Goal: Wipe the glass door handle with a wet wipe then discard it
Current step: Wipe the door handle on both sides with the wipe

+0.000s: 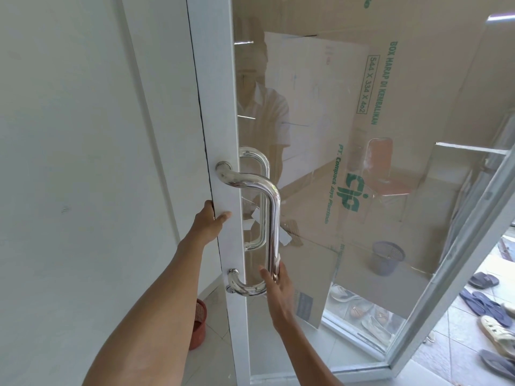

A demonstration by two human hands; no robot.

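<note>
A polished steel D-shaped handle [274, 215] is mounted on the white frame [220, 107] of a glass door [362, 162]. My right hand [277, 288] wraps the lower part of the handle's upright bar, with a white wet wipe [277, 260] showing just above the fingers against the bar. My left hand [213, 222] grips the door's left edge, thumb on the front of the frame, fingers hidden behind the edge. A matching handle [257, 196] shows through the glass on the far side.
A red mesh bin [198, 324] stands on the floor at the lower left behind the door. Cardboard sheets [404, 79] lean behind the glass. A blue mesh bin [386, 257] shows in the glass. Sandals and shoes [490, 310] lie on the tiled floor at the right.
</note>
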